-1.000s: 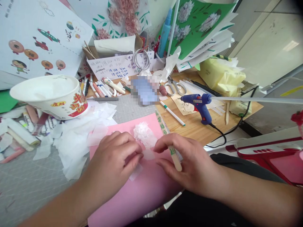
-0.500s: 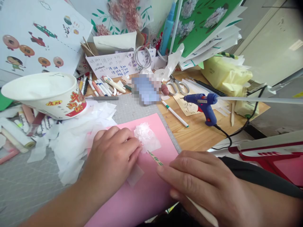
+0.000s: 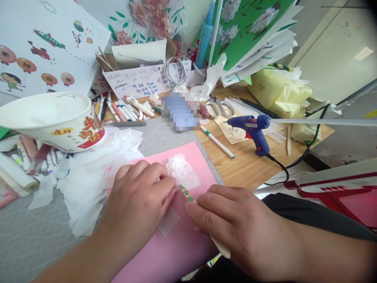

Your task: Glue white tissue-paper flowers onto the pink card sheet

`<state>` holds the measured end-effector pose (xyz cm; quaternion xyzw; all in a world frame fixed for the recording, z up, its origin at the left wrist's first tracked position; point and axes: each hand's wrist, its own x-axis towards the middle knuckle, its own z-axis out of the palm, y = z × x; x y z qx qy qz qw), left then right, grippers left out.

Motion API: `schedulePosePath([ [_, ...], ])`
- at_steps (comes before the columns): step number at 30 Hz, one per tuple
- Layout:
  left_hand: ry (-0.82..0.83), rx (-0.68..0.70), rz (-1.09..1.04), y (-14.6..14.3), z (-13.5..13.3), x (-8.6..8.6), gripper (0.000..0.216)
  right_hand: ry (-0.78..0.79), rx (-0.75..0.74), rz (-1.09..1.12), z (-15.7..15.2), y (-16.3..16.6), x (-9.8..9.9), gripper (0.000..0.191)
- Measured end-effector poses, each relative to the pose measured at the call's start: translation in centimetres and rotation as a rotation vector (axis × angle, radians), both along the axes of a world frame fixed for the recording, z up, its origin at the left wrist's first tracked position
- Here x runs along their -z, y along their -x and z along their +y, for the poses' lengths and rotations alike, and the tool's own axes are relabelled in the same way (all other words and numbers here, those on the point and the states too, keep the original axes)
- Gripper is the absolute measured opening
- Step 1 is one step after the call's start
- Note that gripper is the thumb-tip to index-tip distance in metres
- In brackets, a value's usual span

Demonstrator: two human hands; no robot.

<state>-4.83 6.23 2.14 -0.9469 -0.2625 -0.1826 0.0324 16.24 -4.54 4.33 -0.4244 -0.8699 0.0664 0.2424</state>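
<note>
On a pink paper sheet (image 3: 188, 157) sits a ruffled white tissue-paper flower (image 3: 178, 165), with a flat square of tissue under its right side. My left hand (image 3: 141, 192) rests on the sheet beside the flower, thumb and fingers pinched together; what they hold, if anything, is hidden. A loose tissue-paper square (image 3: 169, 222) lies below those fingertips. My right hand (image 3: 235, 220) is closed around a flat wooden stick (image 3: 186, 194) with green print near its tip. That tip is close to my left fingertips; I cannot tell whether it touches them.
Loose tissue paper (image 3: 79, 188) lies on the grey cutting mat (image 3: 26, 239), with a paper bowl (image 3: 50, 125) at left. A blue glue gun (image 3: 253, 131), scissors (image 3: 219, 107) and a marker (image 3: 218, 142) are to the right. Several markers (image 3: 125, 110) lie behind.
My right hand has moved left with the wooden stick, bringing its tip closer to my left fingertips. My left hand stays pinched in nearly the same place.
</note>
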Motion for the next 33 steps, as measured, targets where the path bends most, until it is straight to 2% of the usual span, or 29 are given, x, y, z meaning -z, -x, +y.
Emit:
schedulePosePath([
  [6, 0.003, 0.023, 0.020, 0.3, -0.2, 0.1, 0.026, 0.008, -0.001, -0.070, -0.1, 0.6, 0.0, 0.018],
  [12, 0.121, 0.038, -0.032, 1.0, -0.5, -0.3, 0.026, -0.011, 0.006, -0.097, -0.1, 0.6, 0.0, 0.016],
  [17, 0.286, 0.029, -0.018, 3.0, 0.2, -1.5, 0.016, -0.008, 0.012, -0.065, -0.1, 0.2, 0.0, 0.027],
  [20, 0.300, 0.000, 0.010, 3.6, 0.8, -1.5, 0.014, -0.079, 0.030, -0.014, -0.6, -0.2, -0.1, 0.030],
  [26, 0.323, 0.071, 0.012, 3.0, 0.2, -1.1, 0.014, -0.175, 0.108, 0.083, -1.6, -0.4, 0.0, 0.017],
  [29, 0.352, 0.112, 0.023, 2.7, -0.4, -1.2, 0.015, -0.196, 0.073, 0.120, -2.0, -0.4, -0.2, 0.021],
  [33, 0.383, 0.153, 0.032, 2.4, -1.0, -0.9, 0.020, -0.099, 0.148, 0.094, -2.6, -0.3, -1.4, 0.030],
])
